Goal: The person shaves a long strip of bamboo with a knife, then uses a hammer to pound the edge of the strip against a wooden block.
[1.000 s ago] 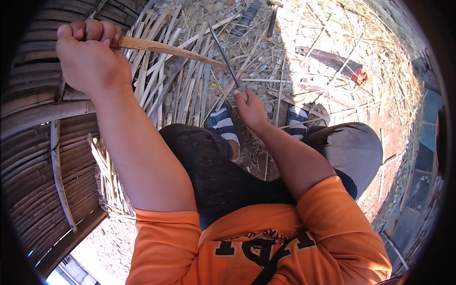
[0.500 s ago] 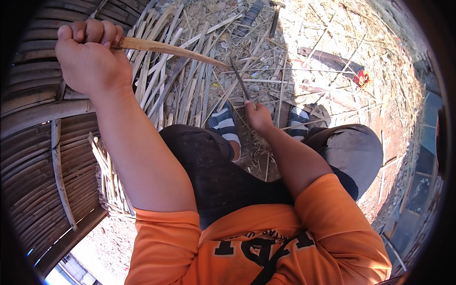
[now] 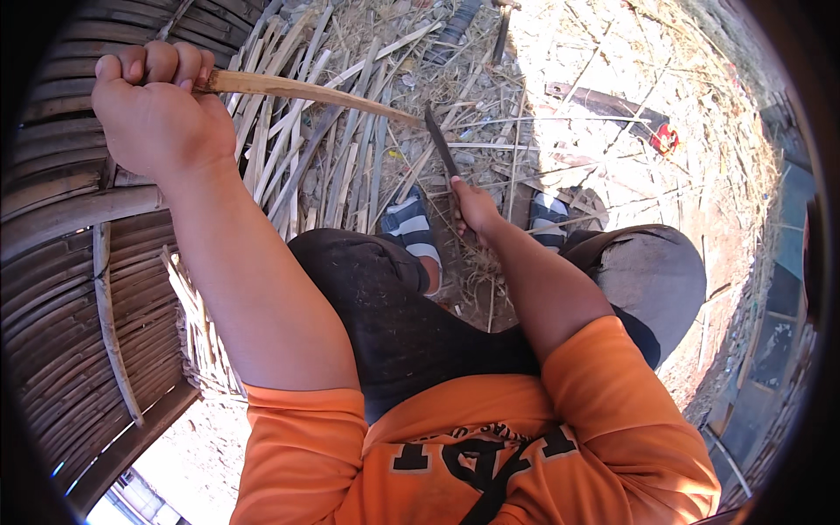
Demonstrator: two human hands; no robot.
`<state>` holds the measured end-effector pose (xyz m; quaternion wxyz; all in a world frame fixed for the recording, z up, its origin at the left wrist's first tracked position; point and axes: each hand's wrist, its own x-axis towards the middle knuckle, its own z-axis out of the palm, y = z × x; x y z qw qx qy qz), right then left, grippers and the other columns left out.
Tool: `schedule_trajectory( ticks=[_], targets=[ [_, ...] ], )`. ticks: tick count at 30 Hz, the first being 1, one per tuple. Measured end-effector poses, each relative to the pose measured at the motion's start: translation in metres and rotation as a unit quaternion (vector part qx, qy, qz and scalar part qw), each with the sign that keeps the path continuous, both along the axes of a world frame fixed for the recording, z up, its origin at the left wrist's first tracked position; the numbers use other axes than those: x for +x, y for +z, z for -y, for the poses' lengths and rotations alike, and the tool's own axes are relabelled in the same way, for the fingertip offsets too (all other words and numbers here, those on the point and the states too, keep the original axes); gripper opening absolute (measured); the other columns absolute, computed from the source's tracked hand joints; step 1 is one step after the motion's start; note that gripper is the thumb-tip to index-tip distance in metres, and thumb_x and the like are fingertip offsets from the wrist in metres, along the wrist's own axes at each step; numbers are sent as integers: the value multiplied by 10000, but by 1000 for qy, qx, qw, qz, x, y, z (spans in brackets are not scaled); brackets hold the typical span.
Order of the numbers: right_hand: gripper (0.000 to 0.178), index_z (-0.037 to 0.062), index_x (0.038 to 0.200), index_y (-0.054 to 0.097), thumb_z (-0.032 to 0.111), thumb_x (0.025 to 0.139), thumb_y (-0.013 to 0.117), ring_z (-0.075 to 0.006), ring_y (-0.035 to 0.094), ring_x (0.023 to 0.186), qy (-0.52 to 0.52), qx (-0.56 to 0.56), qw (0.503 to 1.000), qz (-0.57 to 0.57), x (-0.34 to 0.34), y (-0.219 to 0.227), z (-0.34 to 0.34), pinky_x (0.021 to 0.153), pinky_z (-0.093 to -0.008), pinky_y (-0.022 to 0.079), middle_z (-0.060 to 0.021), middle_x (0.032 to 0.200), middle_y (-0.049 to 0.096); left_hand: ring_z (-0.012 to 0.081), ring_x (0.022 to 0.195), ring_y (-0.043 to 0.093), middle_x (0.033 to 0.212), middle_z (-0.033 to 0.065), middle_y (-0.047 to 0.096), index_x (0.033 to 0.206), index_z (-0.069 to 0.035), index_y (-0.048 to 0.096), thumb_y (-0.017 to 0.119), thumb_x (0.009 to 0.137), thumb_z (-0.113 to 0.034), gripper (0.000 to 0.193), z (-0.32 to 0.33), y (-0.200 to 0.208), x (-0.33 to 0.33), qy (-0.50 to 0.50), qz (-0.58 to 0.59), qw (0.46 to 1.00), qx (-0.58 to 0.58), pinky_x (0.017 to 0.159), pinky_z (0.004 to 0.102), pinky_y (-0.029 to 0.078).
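My left hand [image 3: 166,109] is closed round the near-left end of a long bamboo strip [image 3: 306,91], held up at the upper left. The strip reaches right and bends slightly down toward the middle. In my right hand [image 3: 474,210] is a knife [image 3: 442,147] with a dark narrow blade, its handle wrapped by my fingers. The blade points up and a little left. Its tip is beside the strip's far end; I cannot tell whether they touch.
Many split bamboo strips [image 3: 271,131] lie on the ground at the left. A handsaw [image 3: 608,107] with a red handle lies at the right among shavings. A dark hammer-like tool [image 3: 501,35] is at the top. A slatted bamboo wall [image 3: 61,306] stands left; my sandalled feet are below.
My left hand and the bamboo strip have shifted slightly left. The knife in my right hand has turned, showing more of its blade's flat side.
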<state>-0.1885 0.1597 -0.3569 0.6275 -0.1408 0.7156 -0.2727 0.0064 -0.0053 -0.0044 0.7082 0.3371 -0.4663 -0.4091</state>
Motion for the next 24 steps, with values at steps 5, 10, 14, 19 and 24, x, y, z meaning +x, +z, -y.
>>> schedule_trajectory(
  ticks=[5,10,14,19,24],
  targets=[
    [561,-32,1103,624,511,999,533,-451,648,873,62,-219,945,-236,5,14,4,864,-511,499,-253,904,697,155,549,250,594,-1,254,787,-142,334,357,993,-217,220,1,-1,0,0,1,1000,-1,631,346,297],
    [634,-87,1122,620,525,981,531,-488,641,1014,127,-138,929,-318,1,-3,2,909,-521,483,-304,1019,688,155,557,253,598,0,254,791,-140,337,352,1002,-231,231,3,0,-2,-1,-1,1000,-4,640,348,301],
    [645,-90,1114,629,532,972,540,-448,639,965,90,-53,978,-178,-6,-17,6,844,-487,487,-296,1013,683,154,563,260,602,2,260,795,-139,339,353,1004,-244,234,1,-1,-2,12,9,1000,4,647,350,305],
    [672,-81,1126,627,563,974,509,-380,644,858,-16,-13,1000,9,-2,0,4,773,-436,493,-248,938,684,155,565,266,609,7,269,801,-131,343,340,1009,-293,263,0,-1,-2,24,2,1000,-4,657,353,308],
    [682,-72,1178,634,565,965,513,-463,653,1077,104,-51,969,-216,-5,-7,-5,934,-481,497,-314,1058,694,156,562,253,603,11,265,789,-129,344,317,1003,-348,307,-5,2,-3,14,-10,1000,-6,661,359,302]
  ],
)
